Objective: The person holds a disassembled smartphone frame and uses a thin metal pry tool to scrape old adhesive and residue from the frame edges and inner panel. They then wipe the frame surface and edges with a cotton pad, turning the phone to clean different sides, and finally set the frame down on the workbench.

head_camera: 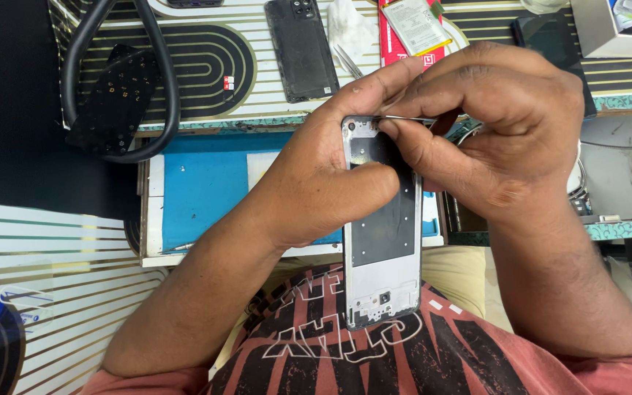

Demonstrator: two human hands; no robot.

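**Two hands on an open phone frame**

Two hands fill most of my view, closed around one stripped phone. Largest around them is the bench [206, 88], striped cream and black, running across the top. Below it sits a blue mat [199, 190] in a pale tray, partly behind my left forearm. A black cable [156, 73] loops over the bench at upper left, around a dark perforated panel [115, 99].

My left hand [316, 183] grips the frame [383, 249] from its left edge, thumb pressed across the dark inner plate, fingers wrapped behind. The frame stands upright between mat and lap, its lower end over my red and black shirt [374, 351], its top end level with the bench edge. It is a silver shell with its back off.

My right hand [499, 124] is closed in a pinch on a thin metal tool [404, 118], which lies level across the frame's top edge, its tip near the upper left corner. I cannot tell if the tip touches.

Smaller things lie well apart on the bench: a black back cover [301, 47], a battery [415, 25] on a red pack, and tweezers [348, 62] just beside a white wad.
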